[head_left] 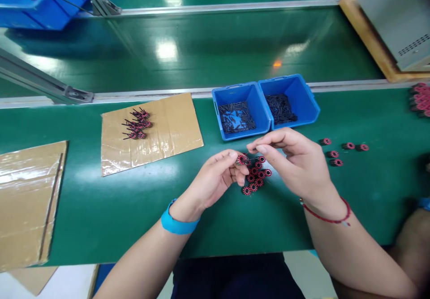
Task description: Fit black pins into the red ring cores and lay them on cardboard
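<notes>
My left hand [218, 175], with a blue band at the wrist, pinches a small red-and-black wound core [241, 159] between thumb and forefinger. Just right of it, my right hand [292, 162] has thumb and forefinger pressed together near thin wires of the core; what they hold is too small to name. Several similar cores [258, 182] lie in a cluster on the green table below the hands. Behind the hands stand two joined blue bins, the left bin [240, 134] and the right bin [309, 113], both holding short black tubes.
Cores with black tubes [137, 124] rest on a cardboard sheet [171, 128]. Another cardboard sheet [23, 200] lies far left. Several loose cores [337, 162] are at the right. A metal rail [215, 8] crosses behind. Someone's arm [413, 240] shows at the right edge.
</notes>
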`<state>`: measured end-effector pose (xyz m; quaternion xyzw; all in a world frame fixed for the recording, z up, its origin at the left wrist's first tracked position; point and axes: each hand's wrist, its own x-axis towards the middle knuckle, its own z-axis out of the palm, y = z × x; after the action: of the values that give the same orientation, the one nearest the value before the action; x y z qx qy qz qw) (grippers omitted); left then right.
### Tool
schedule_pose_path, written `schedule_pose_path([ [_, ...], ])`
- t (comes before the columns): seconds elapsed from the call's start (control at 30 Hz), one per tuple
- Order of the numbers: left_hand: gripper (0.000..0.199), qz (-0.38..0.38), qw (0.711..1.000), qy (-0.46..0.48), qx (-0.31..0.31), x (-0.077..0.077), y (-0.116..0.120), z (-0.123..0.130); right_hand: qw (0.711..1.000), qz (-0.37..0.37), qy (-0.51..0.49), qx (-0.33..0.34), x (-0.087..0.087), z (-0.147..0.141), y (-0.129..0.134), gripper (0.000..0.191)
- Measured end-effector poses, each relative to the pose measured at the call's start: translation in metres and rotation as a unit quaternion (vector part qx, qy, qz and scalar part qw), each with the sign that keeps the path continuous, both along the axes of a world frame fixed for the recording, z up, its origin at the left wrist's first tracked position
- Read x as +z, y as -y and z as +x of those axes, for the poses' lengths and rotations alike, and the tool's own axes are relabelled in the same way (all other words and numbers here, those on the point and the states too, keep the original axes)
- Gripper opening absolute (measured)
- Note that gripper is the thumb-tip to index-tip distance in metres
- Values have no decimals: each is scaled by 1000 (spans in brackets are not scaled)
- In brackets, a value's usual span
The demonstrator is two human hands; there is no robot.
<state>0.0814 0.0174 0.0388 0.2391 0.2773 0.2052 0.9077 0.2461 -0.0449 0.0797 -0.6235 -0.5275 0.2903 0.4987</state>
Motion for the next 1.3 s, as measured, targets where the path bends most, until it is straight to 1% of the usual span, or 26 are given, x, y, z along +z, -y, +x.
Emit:
schedule_pose_path([
  [0.13,30,2,1000,2,-1,1,-1,0,1000,10,12,7,-2,1,-2,5],
  [0.23,29,2,1000,5,-2,1,-1,-1,1000,1,17,21,-3,0,-1,5],
  [0.27,28,2,1000,8,-1,0,-1,-1,1000,2,7,26,-3,0,0,7],
  [0.33,25,1,1000,15,3,-2,0,-1,999,19,-25,23,-5,1,-1,17],
  [0.4,22,0,1000,28,11,-3,-1,-1,998,45,-48,-13,-10,7,-5,24],
  [0.43,20,0,999,36,16,-4,-1,-1,997,51,-42,-40,-14,12,-8,25],
  [0.5,22,4,998,51,25,-3,-4,-2,994,40,11,-99,-22,26,-19,24],
  [0.57,28,19,997,59,34,0,-9,-4,984,0,107,-141,-31,45,-33,27],
  [0.63,28,48,996,58,52,5,-17,-10,963,-67,222,-138,-38,66,-50,30],
  [0.67,26,67,994,55,67,7,-22,-14,946,-119,278,-115,-40,75,-58,32],
  [0.73,21,116,987,44,106,10,-33,-23,900,-222,371,-61,-43,90,-75,35],
  [0.8,17,178,972,18,152,10,-46,-31,874,-267,404,-35,-44,99,-88,35],
  [0.83,16,216,961,-6,174,8,-52,-36,869,-277,409,-31,-45,102,-93,33],
  [0.87,16,260,945,-42,197,5,-59,-40,866,-282,411,-31,-45,103,-97,31],
  [0.9,16,315,919,-101,216,1,-65,-43,862,-289,415,-33,-45,104,-100,29],
  [0.93,15,375,880,-179,231,-3,-71,-47,858,-295,419,-35,-46,105,-102,27],
  [0.97,14,434,825,-274,238,-8,-77,-51,855,-299,422,-38,-46,105,-103,27],
  [1.0,15,482,759,-372,232,-12,-82,-54,853,-301,425,-41,-46,105,-103,27],
  [1.03,15,502,713,-433,228,-16,-87,-58,851,-301,427,-44,-46,105,-103,29],
  [1.07,15,513,674,-482,223,-19,-90,-62,851,-299,429,-47,-46,106,-102,31],
  [1.1,13,515,649,-516,216,-21,-92,-65,852,-295,430,-48,-46,106,-100,32],
  [1.17,10,511,613,-566,203,-24,-94,-72,856,-285,429,-47,-47,108,-98,35],
  [1.23,7,505,575,-616,188,-24,-95,-78,862,-272,425,-44,-48,109,-95,35],
  [1.3,9,495,541,-656,179,-22,-95,-83,870,-257,417,-48,-47,109,-93,35],
])
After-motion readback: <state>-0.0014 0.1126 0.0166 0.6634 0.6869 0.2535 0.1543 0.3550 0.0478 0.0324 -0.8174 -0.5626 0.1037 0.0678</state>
